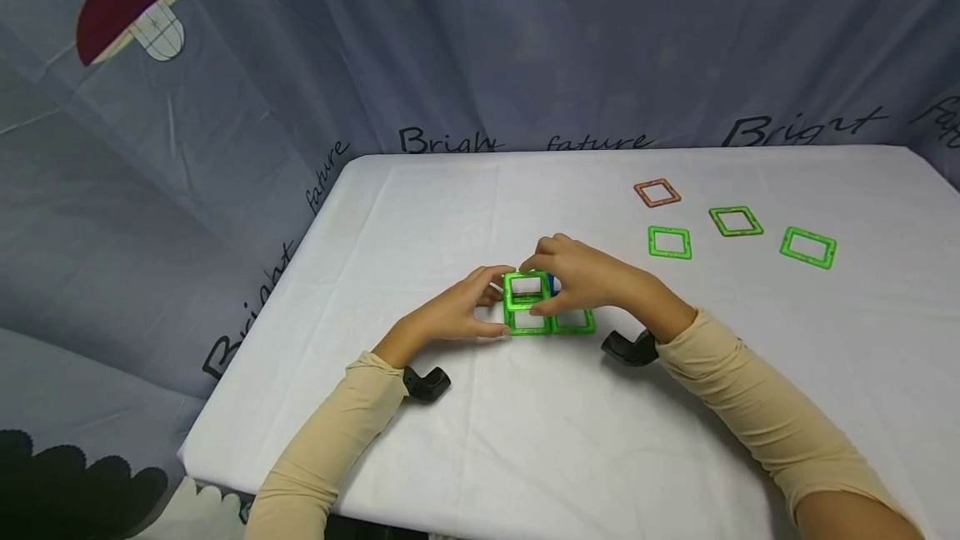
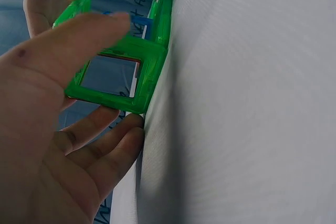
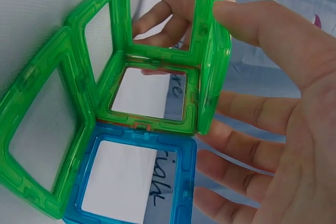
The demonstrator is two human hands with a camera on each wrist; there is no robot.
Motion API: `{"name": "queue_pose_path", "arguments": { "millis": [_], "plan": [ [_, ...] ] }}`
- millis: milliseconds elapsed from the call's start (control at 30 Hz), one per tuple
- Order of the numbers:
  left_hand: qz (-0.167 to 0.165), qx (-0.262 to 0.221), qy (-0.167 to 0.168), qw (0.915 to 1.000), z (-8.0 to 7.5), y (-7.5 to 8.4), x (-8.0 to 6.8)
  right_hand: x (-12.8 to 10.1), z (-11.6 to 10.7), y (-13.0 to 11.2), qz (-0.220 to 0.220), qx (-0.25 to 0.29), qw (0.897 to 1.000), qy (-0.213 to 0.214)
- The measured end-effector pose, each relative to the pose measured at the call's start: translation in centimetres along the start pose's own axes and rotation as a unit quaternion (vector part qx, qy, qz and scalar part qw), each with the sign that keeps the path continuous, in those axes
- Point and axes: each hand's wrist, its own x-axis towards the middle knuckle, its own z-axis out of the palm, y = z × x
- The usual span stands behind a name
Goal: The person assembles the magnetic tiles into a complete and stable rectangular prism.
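Observation:
A small box-like build of green square magnetic tiles (image 1: 507, 297) stands on the white table between both hands. Its left side is held by my left hand (image 1: 457, 307), thumb in front and fingers behind. My right hand (image 1: 581, 273) pinches the top green tile (image 3: 218, 77) between thumb and fingers; that tile touches the build along its edge. Standing upright beside the box is a blue tile (image 3: 186, 182), mostly hidden in the head view. Another green tile (image 3: 37, 61) lies flat on the table, joined to the build's right.
Loose on the table at the back right lie an orange tile (image 1: 666, 202) and three green tiles, one nearest (image 1: 670, 255), one behind (image 1: 737, 232), one far right (image 1: 808, 260). A grey printed curtain (image 1: 465, 48) hangs behind the table (image 1: 420, 215).

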Motion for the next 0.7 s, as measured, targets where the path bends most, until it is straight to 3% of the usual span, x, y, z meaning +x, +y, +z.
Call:
{"name": "queue_pose_path", "arguments": {
  "millis": [400,700],
  "plan": [
    [-0.028,-0.018,-0.009,0.9994,-0.16,0.43,-0.23,-0.12,0.13,-0.09,0.0,-0.003,1.0,-0.002],
    [-0.013,-0.016,-0.003,0.9998,-0.09,0.37,-0.12,-0.14,0.02,0.0,0.003,-0.005,1.0,-0.01]
  ]
}}
